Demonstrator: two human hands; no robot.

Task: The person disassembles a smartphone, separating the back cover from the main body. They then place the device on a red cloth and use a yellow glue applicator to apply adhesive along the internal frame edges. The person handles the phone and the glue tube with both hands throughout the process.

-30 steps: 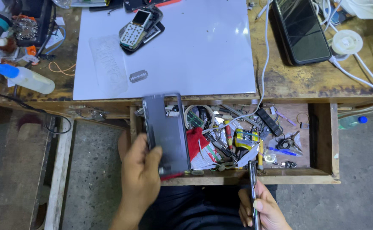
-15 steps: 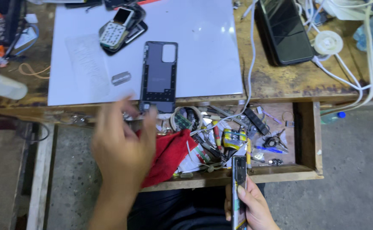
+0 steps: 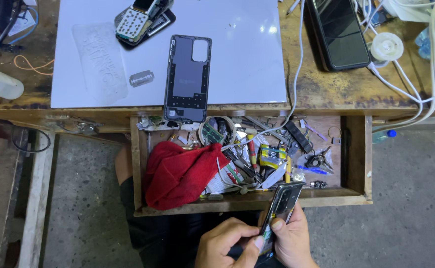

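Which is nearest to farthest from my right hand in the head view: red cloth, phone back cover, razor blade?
From the right hand:
1. Red cloth, in the drawer, left.
2. Phone back cover, on the white board's front edge.
3. Razor blade, further left on the board.

- The white rectangular mat (image 3: 257,69) lies on the worn wooden bench (image 3: 326,94).
- The dark plastic phone back cover (image 3: 187,79) lies on the mat, overhanging its 6 o'clock edge.
- The open wooden drawer (image 3: 356,159) sits at 6 o'clock of the bench.
- The crumpled red cloth (image 3: 182,173) lies in the drawer, at its 9 o'clock end.
- The black slab phone (image 3: 339,32) lies at 3 o'clock of the mat.
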